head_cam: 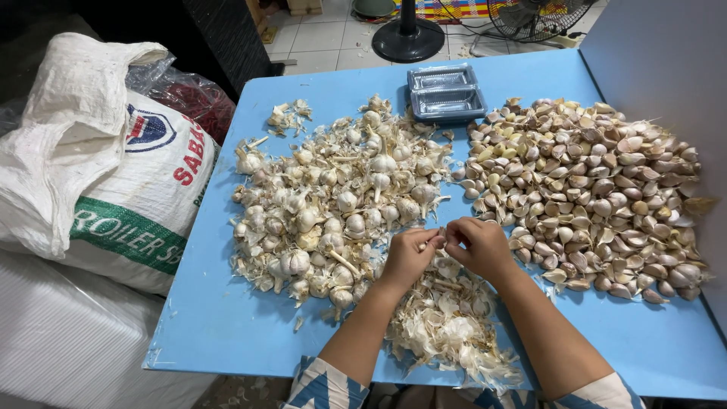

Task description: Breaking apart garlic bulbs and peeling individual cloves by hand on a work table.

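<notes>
Where the two hands meet over the near middle of the desk [227,318], a small piece of garlic [438,238] is pinched between them. The left hand [409,257] is curled, its fingertips closed on the piece from the left; the right hand [478,246] is closed on it from the right, fingertips touching those of the left. What exactly is gripped, a clove or a bit of bulb, cannot be told, as most of it is hidden by the fingers.

Directly under and nearer than the hands, a heap of papery garlic skins [447,326] is spread toward the near edge. To the left, a broad pile of whole garlic bulbs [333,204] with stems and loose husk is seen, reaching toward the far side. To the right, a wide pile of separated cloves [598,197] is laid out, pinkish and cream, running close to the right edge.

At the far edge, between the two piles, a clear two-compartment plastic tray [445,95] is set.

Off the desk to the left, a white woven sack [113,174] with coloured print is propped, a clear bag of red contents [193,95] behind it. Beyond the far edge, on the tiled floor [326,38], a fan base [409,38] is seen.
</notes>
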